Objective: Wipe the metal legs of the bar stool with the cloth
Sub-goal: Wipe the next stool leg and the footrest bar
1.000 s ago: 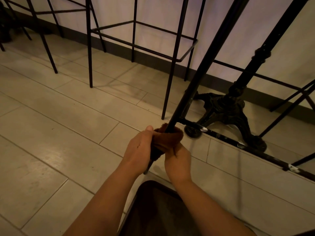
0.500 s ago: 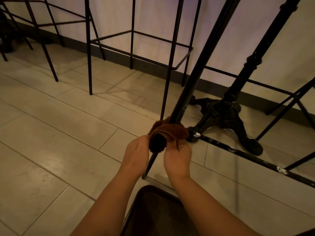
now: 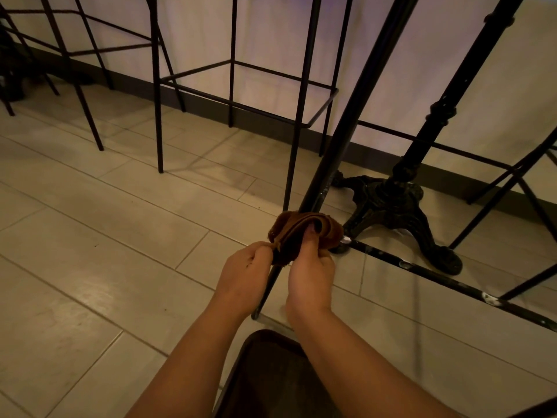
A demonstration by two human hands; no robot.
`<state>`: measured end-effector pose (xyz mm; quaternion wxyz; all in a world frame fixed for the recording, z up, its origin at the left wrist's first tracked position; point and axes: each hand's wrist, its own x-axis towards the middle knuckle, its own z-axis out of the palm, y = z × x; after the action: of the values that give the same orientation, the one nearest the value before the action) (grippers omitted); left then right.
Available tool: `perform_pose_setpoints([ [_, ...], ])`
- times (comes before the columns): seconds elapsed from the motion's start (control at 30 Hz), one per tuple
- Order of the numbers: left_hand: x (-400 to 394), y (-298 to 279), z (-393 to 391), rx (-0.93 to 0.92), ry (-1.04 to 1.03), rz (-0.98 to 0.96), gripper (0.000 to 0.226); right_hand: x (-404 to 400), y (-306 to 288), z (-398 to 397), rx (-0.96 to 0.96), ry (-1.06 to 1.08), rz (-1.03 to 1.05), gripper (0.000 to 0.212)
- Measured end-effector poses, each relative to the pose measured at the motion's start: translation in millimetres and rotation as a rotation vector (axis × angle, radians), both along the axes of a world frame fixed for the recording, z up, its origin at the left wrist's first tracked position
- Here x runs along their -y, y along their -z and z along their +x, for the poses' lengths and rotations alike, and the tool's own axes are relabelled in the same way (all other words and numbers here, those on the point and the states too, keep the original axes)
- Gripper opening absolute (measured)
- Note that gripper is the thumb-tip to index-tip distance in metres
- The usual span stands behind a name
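Two hands' grip, cloth (image 3: 304, 235) wrapped round leg (image 3: 346, 128)

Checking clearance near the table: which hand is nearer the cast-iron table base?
Right. The right hand grips the cloth on the side of the stool leg facing the table base; the left hand holds it on the far side.

I count 2 hands: left hand (image 3: 244, 268), right hand (image 3: 310, 268). 1 brown cloth (image 3: 304, 230). 1 cast-iron table base (image 3: 391, 203). At least 3 wire-frame stools; I can't get an exact total, frames overlap and crop.
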<state>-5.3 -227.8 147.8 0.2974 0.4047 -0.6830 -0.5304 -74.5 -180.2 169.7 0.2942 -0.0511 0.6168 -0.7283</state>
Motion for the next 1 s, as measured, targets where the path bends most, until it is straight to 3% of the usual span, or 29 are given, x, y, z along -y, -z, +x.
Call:
perform_pose_setpoints([
  [0.2,-9.7,-1.3,-2.7,-0.064,-0.109,-0.011,0.035,-6.1,-7.7,-1.0,0.149,0.012,-0.089,0.003],
  [0.37,-7.2,-24.9,-11.2,-0.255,-0.104,-0.105,0.026,-9.3,-12.2,3.7,0.211,0.134,-0.152,0.01],
  [0.5,-5.2,-44.2,-21.7,-0.272,0.043,-0.1,0.025,-17.8,-15.8,3.4,0.219,0.116,-0.135,0.002],
  [0.63,-0.7,-47.9,-27.0,-0.254,-0.026,-0.078,0.027,-39.0,-17.8,-1.0,0.19,0.023,-0.131,0.007],
  [0.73,4.1,-47.5,-29.2,-0.272,-0.004,-0.012,0.024,-66.6,-22.6,-4.6,-0.086,-0.073,-0.064,0.01],
  [0.9,11.4,-45.7,-29.0,-0.19,-0.029,-0.043,0.021,-101.4,-53.0,-25.5,-0.938,-0.225,0.147,0.016],
  [1.0,13.2,-45.0,-28.2,-0.177,-0.011,-0.029,0.023,-94.0,-65.1,-47.0,-1.196,-0.256,0.388,0.025],
])
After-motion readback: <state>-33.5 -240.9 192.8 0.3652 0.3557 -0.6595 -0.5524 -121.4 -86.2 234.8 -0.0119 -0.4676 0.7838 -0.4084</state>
